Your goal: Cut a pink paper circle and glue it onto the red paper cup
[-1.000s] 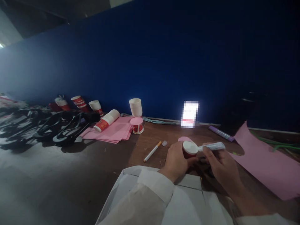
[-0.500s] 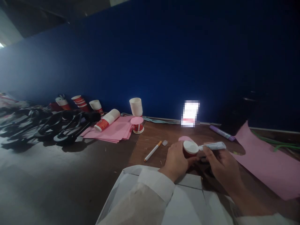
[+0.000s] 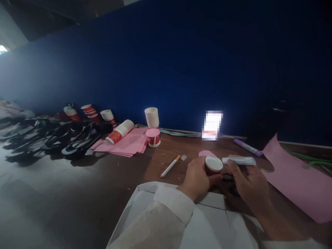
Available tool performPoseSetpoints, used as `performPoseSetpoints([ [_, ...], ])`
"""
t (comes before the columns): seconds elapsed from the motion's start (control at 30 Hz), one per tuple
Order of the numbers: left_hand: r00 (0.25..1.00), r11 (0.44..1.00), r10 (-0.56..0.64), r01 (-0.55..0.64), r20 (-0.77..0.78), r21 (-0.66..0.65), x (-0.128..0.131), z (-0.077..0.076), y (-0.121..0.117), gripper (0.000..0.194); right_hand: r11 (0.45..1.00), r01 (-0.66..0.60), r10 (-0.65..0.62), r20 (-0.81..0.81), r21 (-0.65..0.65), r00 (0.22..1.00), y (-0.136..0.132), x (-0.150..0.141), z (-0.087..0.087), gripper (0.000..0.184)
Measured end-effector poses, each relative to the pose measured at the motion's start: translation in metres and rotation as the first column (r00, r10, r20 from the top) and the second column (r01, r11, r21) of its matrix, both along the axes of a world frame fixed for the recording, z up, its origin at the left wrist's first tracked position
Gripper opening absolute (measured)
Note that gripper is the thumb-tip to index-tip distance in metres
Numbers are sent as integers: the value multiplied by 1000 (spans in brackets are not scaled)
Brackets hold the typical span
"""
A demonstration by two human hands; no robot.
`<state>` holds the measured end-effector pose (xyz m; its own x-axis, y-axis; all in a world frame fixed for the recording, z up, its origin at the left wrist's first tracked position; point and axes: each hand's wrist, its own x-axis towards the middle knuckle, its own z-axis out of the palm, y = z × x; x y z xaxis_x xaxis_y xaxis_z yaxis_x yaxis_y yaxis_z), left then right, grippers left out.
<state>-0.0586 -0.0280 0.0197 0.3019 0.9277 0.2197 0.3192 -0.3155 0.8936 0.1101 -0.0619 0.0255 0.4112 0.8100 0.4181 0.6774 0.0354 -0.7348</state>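
Note:
My left hand (image 3: pixel 195 176) is wrapped round a small red paper cup (image 3: pixel 213 165) held bottom up, its white base facing me. My right hand (image 3: pixel 249 180) grips a white glue stick (image 3: pixel 238 160), lying level with its tip close to the cup's base. A pink paper disc (image 3: pixel 204 153) lies on the brown table just behind the cup. Both hands hover over the near edge of the table, above a white cardboard sheet (image 3: pixel 207 211).
A pencil (image 3: pixel 169 166) and a small eraser (image 3: pixel 183 157) lie left of my hands. Further left: a pink-topped cup (image 3: pixel 153 137), a white cup (image 3: pixel 151 117), pink sheets (image 3: pixel 127 143), stacked red cups (image 3: pixel 119 131), black scissors (image 3: pixel 70 138). A purple marker (image 3: pixel 246 147) and pink paper (image 3: pixel 298 176) lie right.
The glue stick has tilted up to level and drawn slightly back from the cup's base. The view has shifted a little; the cup stays in my left hand.

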Motion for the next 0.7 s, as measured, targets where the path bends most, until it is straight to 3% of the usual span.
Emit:
performPoseSetpoints([
  [0.2, 999, 999, 9, -8, -45, 40, 0, -1, 1, 50, 997, 1, 0, 14, -80, 1000, 4, 2, 1, 44],
  [0.33, 997, 997, -5, 11, -76, 79, 0, -1, 1, 50, 981, 20, -64, -225, -193, 972, 2, 5, 3, 43],
  [0.4, 997, 996, -17, 23, -78, 83, 0, -1, 1, 50, 979, -28, -65, -439, -201, 896, 2, 5, 1, 40],
  [0.5, 997, 994, -44, 50, -65, 95, 0, -3, 1, 49, 984, -158, 56, -715, -77, 697, 5, 4, -3, 33],
  [0.6, 997, 992, -57, 63, -54, 112, 1, -4, 2, 51, 975, -214, 170, -837, 65, 521, 8, 4, -6, 31],
  [0.7, 999, 983, -32, 34, -14, 179, 0, -3, 1, 64, 955, -291, 192, -880, 65, 434, 7, 4, -2, 31],
])
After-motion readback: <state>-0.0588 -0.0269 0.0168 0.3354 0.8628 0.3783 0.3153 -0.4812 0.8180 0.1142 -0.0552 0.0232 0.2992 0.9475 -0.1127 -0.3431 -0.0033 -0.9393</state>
